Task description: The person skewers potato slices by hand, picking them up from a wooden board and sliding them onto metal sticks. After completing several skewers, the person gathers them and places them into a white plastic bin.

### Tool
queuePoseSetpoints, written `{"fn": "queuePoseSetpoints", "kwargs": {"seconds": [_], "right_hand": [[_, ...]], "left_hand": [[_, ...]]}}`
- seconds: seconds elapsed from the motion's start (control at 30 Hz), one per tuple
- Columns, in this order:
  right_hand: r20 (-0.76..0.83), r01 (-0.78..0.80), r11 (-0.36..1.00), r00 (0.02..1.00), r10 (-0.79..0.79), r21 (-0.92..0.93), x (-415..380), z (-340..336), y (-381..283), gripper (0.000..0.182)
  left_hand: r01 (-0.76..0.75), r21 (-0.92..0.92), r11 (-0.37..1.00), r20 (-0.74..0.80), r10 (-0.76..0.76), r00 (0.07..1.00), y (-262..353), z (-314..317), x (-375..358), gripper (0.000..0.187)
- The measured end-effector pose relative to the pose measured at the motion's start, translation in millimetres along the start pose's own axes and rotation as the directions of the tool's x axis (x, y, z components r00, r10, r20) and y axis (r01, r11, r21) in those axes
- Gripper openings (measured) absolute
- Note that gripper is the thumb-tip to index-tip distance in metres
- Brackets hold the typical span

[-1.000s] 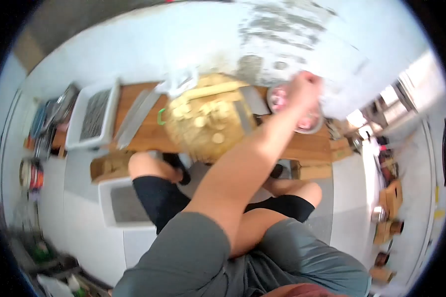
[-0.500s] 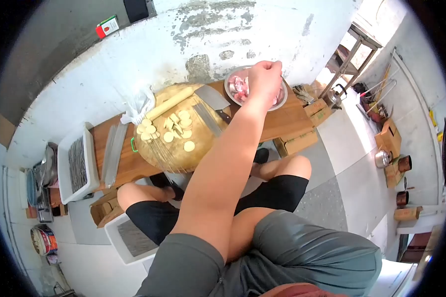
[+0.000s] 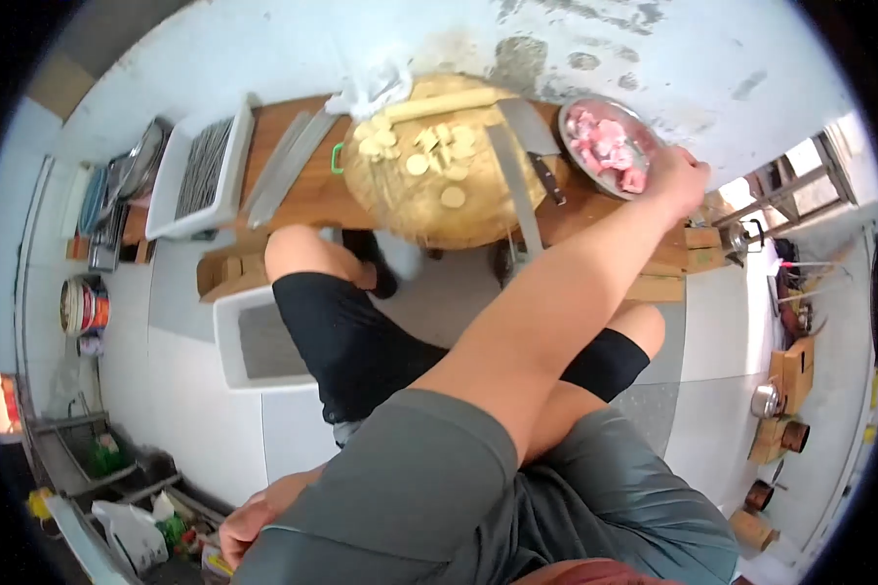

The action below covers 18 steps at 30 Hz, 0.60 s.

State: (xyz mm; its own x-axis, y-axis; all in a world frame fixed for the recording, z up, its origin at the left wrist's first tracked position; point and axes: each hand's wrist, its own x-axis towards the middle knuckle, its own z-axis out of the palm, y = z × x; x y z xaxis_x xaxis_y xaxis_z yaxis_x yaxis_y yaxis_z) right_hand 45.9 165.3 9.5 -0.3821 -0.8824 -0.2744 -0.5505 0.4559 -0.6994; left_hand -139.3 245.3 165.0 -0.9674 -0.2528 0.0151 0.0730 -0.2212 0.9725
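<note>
My right hand (image 3: 681,180) reaches out to the far right of a low wooden table (image 3: 298,200) and closes on the right rim of a metal bowl (image 3: 578,146) of pink raw meat pieces (image 3: 605,141). Left of the bowl lies a round wooden chopping board (image 3: 429,210) with pale sliced rounds (image 3: 421,156), a pale stick (image 3: 454,102), a cleaver (image 3: 537,146) and a bundle of thin skewers (image 3: 515,195). My left hand (image 3: 254,517) rests curled at the bottom left beside my grey clothing, holding nothing that I can see.
A white tray of skewers (image 3: 205,166) sits at the table's left end, with flat metal strips (image 3: 285,166) beside it. Another white tray (image 3: 254,341) stands on the floor by my left knee. A kettle (image 3: 746,239), boxes and pots (image 3: 766,400) stand at the right.
My right hand has moved from above the meat to the bowl's right rim. The view has swung, so the table now sits higher and further left; my left hand has come into view.
</note>
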Motion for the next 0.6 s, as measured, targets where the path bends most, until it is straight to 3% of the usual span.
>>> {"fn": "queuePoseSetpoints", "kwargs": {"seconds": [0.03, 0.07, 0.13, 0.2, 0.23, 0.27, 0.3, 0.33, 0.37, 0.4, 0.43, 0.47, 0.5, 0.53, 0.57, 0.6], "right_hand": [[0.041, 0.104, 0.987, 0.993, -0.11, 0.126, 0.5, 6.5, -31.4, 0.03], [0.08, 0.234, 0.935, 0.961, -0.263, 0.267, -2.8, 9.5, -63.1, 0.03], [0.132, 0.401, 0.726, 0.822, -0.555, 0.558, -15.7, 17.3, -117.0, 0.03], [0.138, 0.433, 0.523, 0.659, -0.739, 0.734, -23.1, 21.7, -143.8, 0.03], [0.134, 0.425, 0.463, 0.608, -0.783, 0.777, -22.7, 22.4, -143.0, 0.03], [0.099, 0.451, 0.481, 0.644, -0.759, 0.752, -17.4, 21.5, -129.7, 0.03], [0.03, 0.491, 0.617, 0.767, -0.641, 0.615, -12.7, 18.2, -103.9, 0.03], [-0.148, 0.534, 0.766, 0.842, -0.518, 0.356, -9.5, 10.8, -65.9, 0.031], [0.122, -0.024, 0.999, 0.992, 0.018, 0.041, -12.9, -20.6, -42.3, 0.027], [-0.166, -0.115, 0.993, 0.979, 0.118, 0.025, -11.0, -35.3, 2.6, 0.025], [-0.4, -0.157, 0.968, 0.888, 0.226, 0.198, -5.1, -49.9, 39.6, 0.024], [-0.503, -0.304, 0.926, 0.778, 0.376, 0.223, 0.4, -77.8, 61.3, 0.024], [-0.674, -0.361, 0.931, 0.672, 0.306, 0.063, 3.4, -83.3, 92.8, 0.025], [-0.676, -0.407, 0.913, 0.662, 0.325, 0.041, 8.0, -92.2, 109.3, 0.025], [-0.607, -0.52, 0.854, 0.677, 0.415, 0.004, 11.1, -101.9, 105.2, 0.031], [-0.579, -0.539, 0.842, 0.676, 0.456, 0.032, 19.6, -100.6, 119.0, 0.033]], "left_hand": [[0.045, 0.016, 0.999, -0.001, -0.045, 0.999, -17.4, 7.7, 0.9, 0.021], [-0.018, 0.2, 0.98, -0.004, 0.019, 1.0, -15.8, 5.1, -4.1, 0.022], [-0.22, 0.511, 0.831, 0.208, 0.129, 0.97, 2.9, -17.4, -22.1, 0.024], [-0.305, 0.499, 0.811, 0.454, 0.055, 0.89, 11.4, -50.8, -29.5, 0.025], [-0.399, 0.482, 0.78, 0.518, 0.114, 0.848, 9.7, -73.9, -30.6, 0.025], [-0.394, 0.499, 0.772, 0.491, 0.123, 0.862, 9.2, -100.7, -35.7, 0.023], [-0.486, 0.435, 0.758, 0.479, 0.262, 0.838, 1.0, -134.2, -37.0, 0.023], [-0.353, 0.58, 0.734, 0.365, 0.154, 0.918, 3.3, -167.0, -46.4, 0.025], [-0.276, 0.588, 0.76, 0.24, 0.162, 0.957, -10.6, -203.6, -53.3, 0.025], [-0.106, 0.699, 0.707, 0.087, 0.063, 0.994, -20.9, -237.2, -55.5, 0.026], [-0.014, 0.726, 0.688, -0.03, 0.052, 0.998, -37.0, -268.1, -59.6, 0.027], [0.079, 0.743, 0.665, -0.146, 0.047, 0.988, -56.0, -294.1, -67.0, 0.028], [0.126, 0.771, 0.624, -0.181, 0.026, 0.983, -81.2, -315.9, -68.9, 0.023], [0.181, 0.793, 0.582, -0.225, 0.004, 0.974, -101.2, -332.0, -72.6, 0.02], [0.166, 0.837, 0.521, -0.213, 0.032, 0.976, -109.7, -336.7, -82.1, 0.022], [0.142, 0.879, 0.455, -0.192, 0.066, 0.979, -115.4, -338.5, -85.9, 0.024]]}}
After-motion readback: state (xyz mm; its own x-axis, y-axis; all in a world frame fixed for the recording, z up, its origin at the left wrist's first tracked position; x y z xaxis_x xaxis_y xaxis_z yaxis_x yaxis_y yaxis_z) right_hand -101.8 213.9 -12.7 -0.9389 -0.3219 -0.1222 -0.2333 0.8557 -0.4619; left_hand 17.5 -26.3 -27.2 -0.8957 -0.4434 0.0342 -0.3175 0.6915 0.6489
